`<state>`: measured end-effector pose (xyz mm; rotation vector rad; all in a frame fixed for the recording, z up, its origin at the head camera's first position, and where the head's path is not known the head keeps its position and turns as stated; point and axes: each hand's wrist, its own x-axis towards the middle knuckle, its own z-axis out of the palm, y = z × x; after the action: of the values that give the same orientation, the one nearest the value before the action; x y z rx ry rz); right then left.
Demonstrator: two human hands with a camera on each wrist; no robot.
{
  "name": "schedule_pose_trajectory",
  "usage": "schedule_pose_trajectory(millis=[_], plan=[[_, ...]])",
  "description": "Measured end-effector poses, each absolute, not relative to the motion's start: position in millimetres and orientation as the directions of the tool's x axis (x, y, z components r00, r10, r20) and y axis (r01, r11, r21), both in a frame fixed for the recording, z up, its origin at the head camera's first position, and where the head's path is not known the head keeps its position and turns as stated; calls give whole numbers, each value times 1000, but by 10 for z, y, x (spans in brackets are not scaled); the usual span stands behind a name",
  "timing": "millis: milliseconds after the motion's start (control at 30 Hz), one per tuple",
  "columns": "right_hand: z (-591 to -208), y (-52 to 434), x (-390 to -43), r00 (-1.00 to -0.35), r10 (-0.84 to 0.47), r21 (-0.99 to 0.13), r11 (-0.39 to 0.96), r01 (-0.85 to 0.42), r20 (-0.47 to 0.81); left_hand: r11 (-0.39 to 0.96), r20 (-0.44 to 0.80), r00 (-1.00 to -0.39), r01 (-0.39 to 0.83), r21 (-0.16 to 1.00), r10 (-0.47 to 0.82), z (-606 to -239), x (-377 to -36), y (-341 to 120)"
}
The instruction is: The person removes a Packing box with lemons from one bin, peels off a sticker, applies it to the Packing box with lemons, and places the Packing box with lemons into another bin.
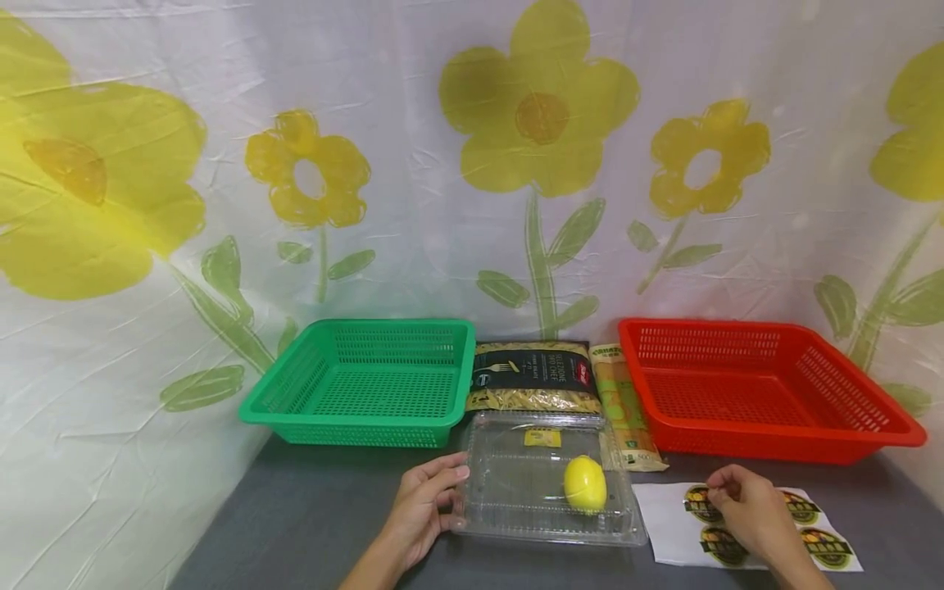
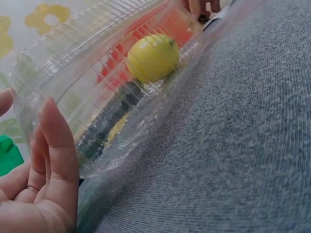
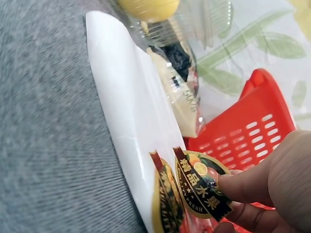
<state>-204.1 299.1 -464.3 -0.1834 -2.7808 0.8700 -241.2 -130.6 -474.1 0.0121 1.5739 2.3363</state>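
Observation:
In the head view a clear plastic container (image 1: 516, 500) lies closed on the table with a lemon (image 1: 585, 485) showing at its right side. My left hand (image 1: 422, 508) holds the container's left end, its fingers against the wall. My right hand (image 1: 755, 512) pinches a black and gold fruit sticker (image 3: 200, 182) between thumb and finger. That sticker stands raised from the white sticker sheet (image 3: 129, 92), close beside another sticker (image 3: 165, 201) on the curved sheet. Several stickers lie on the sheet, partly covered by my right hand in the head view.
A green basket (image 1: 354, 438) stands at the back left and a red basket (image 1: 752, 442) at the back right. Between them lie a dark pasta bag (image 1: 527, 373) and a yellow-green bag (image 1: 623, 401). A flowered cloth (image 1: 413, 205) hangs behind the grey table (image 1: 295, 524).

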Motion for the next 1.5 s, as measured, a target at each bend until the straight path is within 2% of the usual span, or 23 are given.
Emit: schedule_pose_trajectory(millis=[333,600,1033,1500], plan=[[-4484,2935,-2054,-971,172,-597,801,38,168,-343,-182,-945,-272,899,273,-4741,-2418,-1304],[-4294,2809,-2049,-962,149,-600,800,-18,228,-347,-180,-944,-273,897,277,-4748,-2428,-1304],[-3963,2402,-2062,-966,132,-769,633,-92,224,-345,-183,-946,-271,899,268,-4751,-2420,-1307],[-3852,1890,-2195,-961,23,-803,554,-218,277,-338,-193,-943,-281,898,272,-4758,-2425,-1306]])
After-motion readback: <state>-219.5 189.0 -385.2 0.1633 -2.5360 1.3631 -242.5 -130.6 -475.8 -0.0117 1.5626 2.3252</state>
